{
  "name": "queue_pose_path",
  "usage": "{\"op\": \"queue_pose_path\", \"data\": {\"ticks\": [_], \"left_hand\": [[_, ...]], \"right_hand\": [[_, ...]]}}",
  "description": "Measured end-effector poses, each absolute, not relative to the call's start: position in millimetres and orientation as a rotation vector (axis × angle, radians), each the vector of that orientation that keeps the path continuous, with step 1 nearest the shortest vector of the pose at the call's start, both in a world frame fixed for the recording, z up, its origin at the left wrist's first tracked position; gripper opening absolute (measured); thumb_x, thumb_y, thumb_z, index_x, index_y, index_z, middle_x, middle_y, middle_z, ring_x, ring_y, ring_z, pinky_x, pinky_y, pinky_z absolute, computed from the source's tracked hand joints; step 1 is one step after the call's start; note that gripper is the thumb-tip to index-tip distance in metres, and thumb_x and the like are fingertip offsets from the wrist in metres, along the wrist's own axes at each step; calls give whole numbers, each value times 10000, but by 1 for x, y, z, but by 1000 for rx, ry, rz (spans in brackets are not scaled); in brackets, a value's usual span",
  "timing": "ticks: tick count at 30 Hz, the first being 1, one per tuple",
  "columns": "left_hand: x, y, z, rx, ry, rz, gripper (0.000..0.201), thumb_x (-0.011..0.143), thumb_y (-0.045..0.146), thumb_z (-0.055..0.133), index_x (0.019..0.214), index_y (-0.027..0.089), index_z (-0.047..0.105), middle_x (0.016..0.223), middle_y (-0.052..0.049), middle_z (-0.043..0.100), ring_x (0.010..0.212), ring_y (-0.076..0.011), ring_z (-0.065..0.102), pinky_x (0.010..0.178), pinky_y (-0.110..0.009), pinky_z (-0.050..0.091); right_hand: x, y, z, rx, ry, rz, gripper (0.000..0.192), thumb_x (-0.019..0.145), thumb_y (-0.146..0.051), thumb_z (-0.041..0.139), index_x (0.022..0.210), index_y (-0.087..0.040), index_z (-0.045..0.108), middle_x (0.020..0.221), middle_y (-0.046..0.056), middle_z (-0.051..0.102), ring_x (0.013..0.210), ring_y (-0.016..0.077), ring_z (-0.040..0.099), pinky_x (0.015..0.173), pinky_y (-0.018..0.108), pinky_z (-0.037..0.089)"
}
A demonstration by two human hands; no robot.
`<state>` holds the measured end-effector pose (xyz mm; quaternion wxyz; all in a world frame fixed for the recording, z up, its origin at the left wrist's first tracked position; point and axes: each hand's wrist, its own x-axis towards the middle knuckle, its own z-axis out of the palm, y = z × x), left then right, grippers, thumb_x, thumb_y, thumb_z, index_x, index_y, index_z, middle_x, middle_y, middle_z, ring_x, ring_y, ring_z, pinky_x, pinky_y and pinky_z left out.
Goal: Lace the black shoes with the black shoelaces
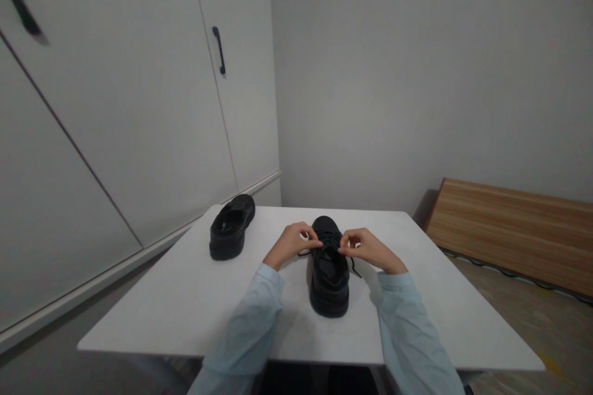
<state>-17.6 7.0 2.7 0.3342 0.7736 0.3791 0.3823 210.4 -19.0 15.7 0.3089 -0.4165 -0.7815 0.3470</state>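
A black lace-up shoe (pixel 329 277) stands in the middle of the white table (pixel 185 302), its heel toward me. My left hand (pixel 293 242) pinches a black lace at the shoe's left side. On the other side my right hand (pixel 365 246) pinches a lace too, and a loose lace end hangs beside the shoe. Both hands meet over the shoe's laced part. A second black shoe (pixel 231 226) rests at the table's far left corner, apart from both hands. Light blue sleeves cover my arms.
White wardrobe doors with a dark handle (pixel 218 50) fill the left side. A bare grey wall stands behind the table. A wooden board (pixel 509 231) leans low against the wall at the right, with a cable along its base.
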Motion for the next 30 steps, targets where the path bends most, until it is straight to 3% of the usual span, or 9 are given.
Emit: {"op": "queue_pose_path", "data": {"ticks": [3, 7, 14, 20, 30], "left_hand": [[-18, 6, 4, 2014, 977, 1027, 179, 623, 361, 740, 616, 186, 701, 699, -50, 654, 717, -174, 552, 641, -250, 397], [-18, 6, 4, 2015, 1010, 1039, 203, 653, 369, 714, 622, 170, 689, 698, -42, 647, 663, -150, 534, 613, -237, 383], [-15, 7, 2, 1968, 965, 965, 232, 705, 368, 668, 647, 145, 646, 638, -16, 624, 630, -129, 531, 608, -224, 369], [-15, 9, -2, 1894, 894, 964, 263, 738, 405, 633, 706, 145, 615, 672, -35, 643, 656, -148, 574, 605, -232, 387], [-15, 5, 3, 1775, 829, 982, 281, 658, 352, 721, 797, 146, 590, 646, -4, 606, 614, -117, 555, 573, -202, 369]], "right_hand": [[212, -20, 15, -1096, -1994, 990, 290, 725, -408, 667, 621, -150, 587, 586, 2, 583, 537, 98, 456, 510, 220, 325], [216, -21, 14, -1133, -1861, 1209, 309, 748, -455, 635, 708, -166, 532, 481, -50, 517, 392, 51, 317, 388, 185, 180], [221, -17, 9, -1164, -1828, 1320, 411, 759, -527, 595, 640, -134, 566, 409, -77, 391, 358, 35, 277, 380, 196, 125], [221, -22, 13, -1055, -1883, 1546, 387, 816, -465, 551, 697, -107, 637, 336, -100, 312, 321, 35, 202, 369, 208, 86], [217, -28, 20, -900, -1835, 1601, 361, 817, -368, 569, 1056, -107, 638, 388, -111, 334, 342, 43, 230, 374, 195, 119]]}}
